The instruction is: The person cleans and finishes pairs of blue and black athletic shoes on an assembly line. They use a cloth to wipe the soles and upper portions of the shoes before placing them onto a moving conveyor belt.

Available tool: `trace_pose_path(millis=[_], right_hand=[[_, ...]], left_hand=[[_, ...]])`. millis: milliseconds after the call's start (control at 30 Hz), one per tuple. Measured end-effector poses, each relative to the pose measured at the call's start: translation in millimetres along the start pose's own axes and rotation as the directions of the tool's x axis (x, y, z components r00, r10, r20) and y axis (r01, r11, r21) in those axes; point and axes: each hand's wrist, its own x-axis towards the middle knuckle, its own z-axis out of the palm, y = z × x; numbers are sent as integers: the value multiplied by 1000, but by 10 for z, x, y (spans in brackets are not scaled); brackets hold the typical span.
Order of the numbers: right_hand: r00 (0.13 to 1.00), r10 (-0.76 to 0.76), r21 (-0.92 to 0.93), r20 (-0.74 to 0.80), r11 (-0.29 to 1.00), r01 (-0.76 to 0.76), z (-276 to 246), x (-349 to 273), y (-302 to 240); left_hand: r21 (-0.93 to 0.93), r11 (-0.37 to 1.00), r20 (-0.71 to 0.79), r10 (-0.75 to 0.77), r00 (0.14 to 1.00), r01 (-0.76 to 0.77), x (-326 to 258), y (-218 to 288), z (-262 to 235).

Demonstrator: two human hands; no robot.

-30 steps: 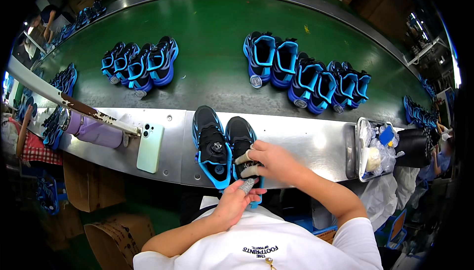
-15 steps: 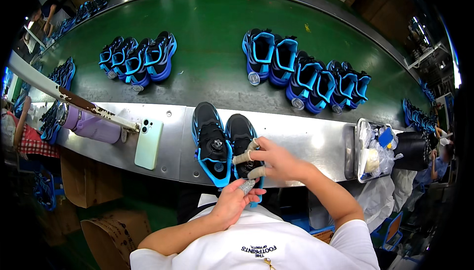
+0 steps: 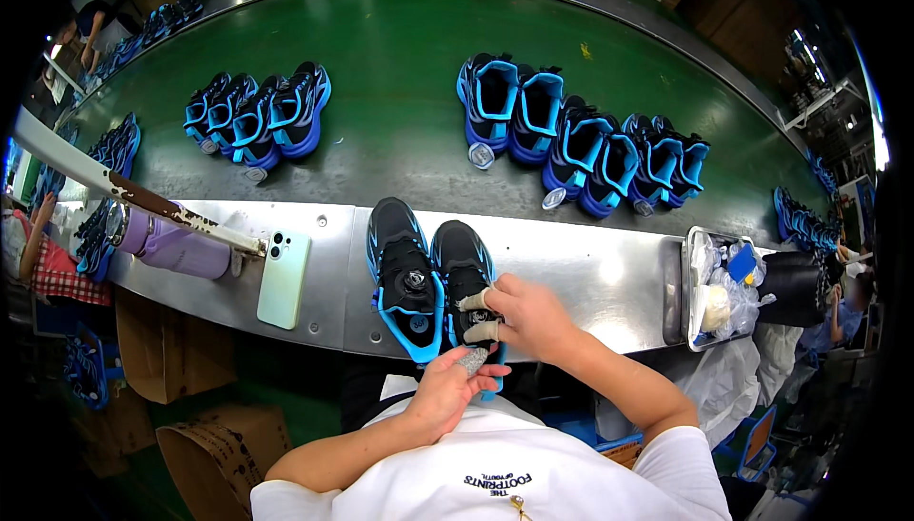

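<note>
Two black-and-blue sports shoes stand side by side before me on the metal ledge, toes pointing away. My left hand, with a grey cover on one finger, grips the right-hand shoe at its heel and collar. Over the same shoe's tongue, my right hand is closed in a pinch around the round dial; beige covers sit on its fingers. The dial is partly hidden by those fingertips. Untouched beside it, the left-hand shoe shows its own dial and open collar.
Several matching shoes stand on the green belt at right, with another group at left. A pale green phone, a purple bottle and a pole are left. A tray of plastic bags sits right.
My right hand's fingers have drawn closer together over the dial, and its wrist has turned slightly. The left hand keeps its hold at the heel. Belt shoes have shifted slightly left in view.
</note>
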Motion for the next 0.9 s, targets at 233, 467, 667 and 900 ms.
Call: trace_pose_path(millis=[233, 467, 667, 900], right_hand=[[995, -17, 53, 102, 999, 12, -91, 10, 40], [991, -130, 230, -22, 964, 132, -148, -12, 125], [999, 14, 23, -42, 1000, -13, 19, -144, 103], [981, -172, 200, -89, 962, 186, -103, -122, 186]], left_hand=[[-8, 1000, 12, -3, 1000, 3, 24, -44, 21], [-18, 1000, 8, -8, 1000, 8, 37, -75, 64], [-8, 1000, -16, -9, 1000, 9, 50, -110, 135], [-44, 999, -2, -12, 1000, 12, 32, -117, 190]])
